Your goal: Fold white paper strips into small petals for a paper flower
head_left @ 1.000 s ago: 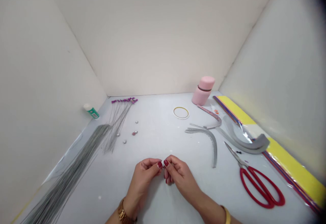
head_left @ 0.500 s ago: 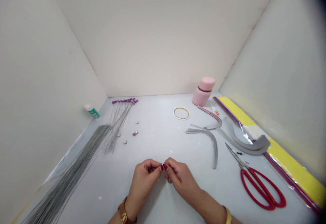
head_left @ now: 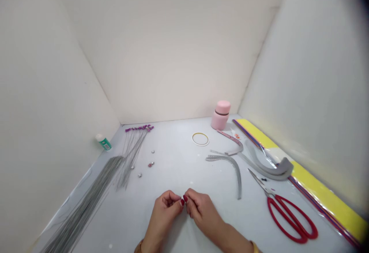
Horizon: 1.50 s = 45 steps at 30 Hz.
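Observation:
My left hand and my right hand meet at the fingertips low in the middle of the view. Both are closed in a pinch, thumbs against forefingers. Whatever sits between them is too small and too covered to make out. Up and to the left, several small silvery pieces lie scattered on the white table, with a reddish piece among them. Beyond those, thin wire stems end in purple bead-like tips.
A bundle of grey wires runs along the left, near a green-and-white bottle. Behind stand a pink flask and a flat tape roll. Grey strips, red-handled scissors and yellow sheets lie at right.
The head view has tilted up and turned slightly, so the table's things sit lower in the picture. Both hands keep their pinch at nearly the same place.

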Available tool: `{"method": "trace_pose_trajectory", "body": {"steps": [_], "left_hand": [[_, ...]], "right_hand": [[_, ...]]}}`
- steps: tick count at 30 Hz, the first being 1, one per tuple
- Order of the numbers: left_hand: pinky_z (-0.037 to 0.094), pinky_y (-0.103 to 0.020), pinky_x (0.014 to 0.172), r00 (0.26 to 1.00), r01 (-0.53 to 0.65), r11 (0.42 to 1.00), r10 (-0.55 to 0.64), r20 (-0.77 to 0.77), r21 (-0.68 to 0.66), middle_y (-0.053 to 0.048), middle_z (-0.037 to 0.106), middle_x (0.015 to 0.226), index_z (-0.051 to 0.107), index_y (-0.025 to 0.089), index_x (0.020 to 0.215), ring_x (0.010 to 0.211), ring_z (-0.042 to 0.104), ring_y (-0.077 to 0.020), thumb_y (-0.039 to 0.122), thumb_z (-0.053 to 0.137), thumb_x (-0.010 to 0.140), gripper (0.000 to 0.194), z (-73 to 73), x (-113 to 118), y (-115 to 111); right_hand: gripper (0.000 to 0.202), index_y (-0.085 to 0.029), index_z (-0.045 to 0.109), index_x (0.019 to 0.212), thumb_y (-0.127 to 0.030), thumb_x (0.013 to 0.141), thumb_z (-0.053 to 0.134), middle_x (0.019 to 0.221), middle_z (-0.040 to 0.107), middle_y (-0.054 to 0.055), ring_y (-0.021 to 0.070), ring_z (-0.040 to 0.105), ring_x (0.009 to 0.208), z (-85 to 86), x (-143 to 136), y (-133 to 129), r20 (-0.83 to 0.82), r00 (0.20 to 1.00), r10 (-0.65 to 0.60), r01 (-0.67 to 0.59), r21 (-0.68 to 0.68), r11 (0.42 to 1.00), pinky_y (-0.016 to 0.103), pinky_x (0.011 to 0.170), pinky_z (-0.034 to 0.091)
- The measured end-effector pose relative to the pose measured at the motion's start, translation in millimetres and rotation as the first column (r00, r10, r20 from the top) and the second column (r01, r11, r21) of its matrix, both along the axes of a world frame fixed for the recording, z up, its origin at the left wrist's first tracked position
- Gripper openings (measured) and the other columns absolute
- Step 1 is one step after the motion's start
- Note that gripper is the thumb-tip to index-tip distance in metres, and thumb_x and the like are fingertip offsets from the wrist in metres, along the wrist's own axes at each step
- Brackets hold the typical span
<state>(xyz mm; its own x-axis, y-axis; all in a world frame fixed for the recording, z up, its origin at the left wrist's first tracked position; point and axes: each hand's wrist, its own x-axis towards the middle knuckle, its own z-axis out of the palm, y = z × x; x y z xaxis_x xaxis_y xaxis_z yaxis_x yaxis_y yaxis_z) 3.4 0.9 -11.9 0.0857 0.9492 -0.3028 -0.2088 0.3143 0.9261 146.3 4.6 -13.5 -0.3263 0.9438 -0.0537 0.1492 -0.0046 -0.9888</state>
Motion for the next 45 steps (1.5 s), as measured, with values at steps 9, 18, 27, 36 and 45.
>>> {"method": "trace_pose_trajectory", "body": {"steps": [9,18,27,36,45], "left_hand": [[0.040,-0.022,0.055,0.995,0.041,0.999,-0.042,0.086,0.007,-0.003,0.063,0.056,0.066,0.010,0.074,0.051,0.053,-0.0110,0.028,0.069,0.065,0.020,-0.4,3.0,-1.2],[0.040,-0.022,0.056,1.000,-0.007,0.989,0.005,0.013,0.148,0.001,0.062,0.052,0.064,0.012,0.067,0.052,0.055,-0.0116,0.026,0.062,0.073,0.015,7.0,6.9,-7.0],[0.046,-0.031,0.061,0.987,0.108,0.972,-0.129,0.090,0.209,-0.004,0.066,0.060,0.063,0.009,0.089,0.059,0.062,-0.0187,0.029,0.057,0.078,0.023,16.2,10.2,-9.6],[0.045,-0.028,0.053,0.981,0.101,0.968,-0.135,0.138,0.228,-0.002,0.063,0.054,0.061,0.011,0.076,0.048,0.060,-0.0164,0.030,0.054,0.080,0.021,10.1,13.2,-8.2],[0.047,-0.032,0.053,0.971,0.107,0.968,-0.150,0.183,0.225,-0.004,0.063,0.054,0.060,0.011,0.084,0.052,0.061,-0.0189,0.028,0.050,0.083,0.019,13.2,17.5,-4.1]], "right_hand": [[0.034,-0.018,0.048,0.069,-0.044,0.087,0.035,0.047,0.047,-0.006,0.0070,0.040,0.035,-3.7,-2.7,4.0,-0.078,0.996,0.041,-0.045,-0.057,0.997,0.017,0.037,0.031],[0.033,-0.018,0.046,0.071,-0.045,0.087,0.034,0.053,0.047,-0.006,0.0072,0.044,0.041,-4.1,-6.7,-3.6,-0.114,0.992,-0.047,0.044,-0.032,0.999,0.019,0.043,0.032],[0.035,-0.018,0.041,0.069,-0.049,0.085,0.036,0.046,0.042,-0.009,0.0049,0.038,0.034,-0.9,-5.0,0.6,-0.195,0.981,-0.010,-0.013,-0.113,0.994,0.016,0.037,0.028],[0.034,-0.018,0.041,0.068,-0.049,0.082,0.043,0.047,0.044,-0.009,0.0048,0.039,0.034,-4.6,-4.7,0.7,-0.199,0.980,-0.014,-0.012,-0.129,0.992,0.016,0.037,0.029],[0.035,-0.019,0.039,0.070,-0.050,0.085,0.035,0.047,0.044,-0.008,0.0054,0.042,0.034,-2.0,-2.9,5.9,-0.210,0.978,0.003,-0.043,-0.189,0.981,0.016,0.036,0.026]]}}
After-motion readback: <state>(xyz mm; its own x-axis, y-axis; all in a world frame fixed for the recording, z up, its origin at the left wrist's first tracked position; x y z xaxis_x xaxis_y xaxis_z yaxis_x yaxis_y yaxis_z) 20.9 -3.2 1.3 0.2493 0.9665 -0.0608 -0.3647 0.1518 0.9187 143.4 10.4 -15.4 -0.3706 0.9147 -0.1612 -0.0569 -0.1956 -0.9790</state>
